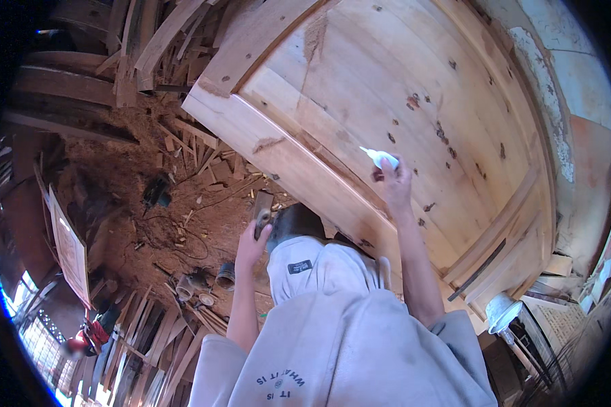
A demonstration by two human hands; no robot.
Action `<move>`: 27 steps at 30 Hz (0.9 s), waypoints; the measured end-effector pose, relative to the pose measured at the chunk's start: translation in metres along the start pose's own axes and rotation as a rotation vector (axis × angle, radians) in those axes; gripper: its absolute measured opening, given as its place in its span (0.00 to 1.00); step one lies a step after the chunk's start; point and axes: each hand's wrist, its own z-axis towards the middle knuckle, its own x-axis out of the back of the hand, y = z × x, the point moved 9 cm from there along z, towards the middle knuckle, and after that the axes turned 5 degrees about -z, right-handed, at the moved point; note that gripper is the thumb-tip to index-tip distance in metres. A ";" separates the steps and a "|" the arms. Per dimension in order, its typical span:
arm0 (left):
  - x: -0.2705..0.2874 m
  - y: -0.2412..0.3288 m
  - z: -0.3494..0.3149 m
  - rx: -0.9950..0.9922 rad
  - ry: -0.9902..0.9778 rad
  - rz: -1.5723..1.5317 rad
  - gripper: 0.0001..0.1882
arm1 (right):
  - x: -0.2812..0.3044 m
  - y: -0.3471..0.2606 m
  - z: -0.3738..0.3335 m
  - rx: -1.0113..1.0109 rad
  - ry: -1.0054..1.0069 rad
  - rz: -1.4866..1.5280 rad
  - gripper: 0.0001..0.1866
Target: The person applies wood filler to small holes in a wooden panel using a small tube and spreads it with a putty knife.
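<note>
In my right hand (395, 178) is a small white squeeze bottle (381, 159) with a thin pointed nozzle, its tip directed to the far left. The bottle is above a large pale wooden panel (360, 88) with dark knots and a raised frame. My left hand (253, 239) grips a short brown wooden block (264, 203) with a dark rounded mark on it. That block is beside the panel's near left edge, over the floor. The fingers of my left hand are partly hidden behind the block.
Sawdust and wood scraps (210, 163) cover the floor to the left. Cans (225, 275) stand near my left forearm. Loose strips (492, 254) lie on the panel's right end, near a white bowl-like container (504, 313). A smaller panelled board (70, 251) stands at the far left.
</note>
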 end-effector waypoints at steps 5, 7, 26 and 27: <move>-0.003 -0.084 -0.027 0.201 -0.049 -0.096 0.24 | -0.041 -0.014 0.019 0.048 -0.013 -0.122 0.13; -0.003 -0.109 -0.035 0.270 -0.033 -0.072 0.25 | -0.047 -0.009 0.019 0.051 0.007 -0.196 0.12; 0.011 -0.082 -0.010 0.102 0.014 -0.083 0.23 | -0.045 0.016 0.021 0.110 0.109 -0.268 0.17; 0.015 -0.076 -0.009 0.032 0.074 -0.004 0.23 | -0.043 0.018 0.022 0.098 0.113 -0.279 0.17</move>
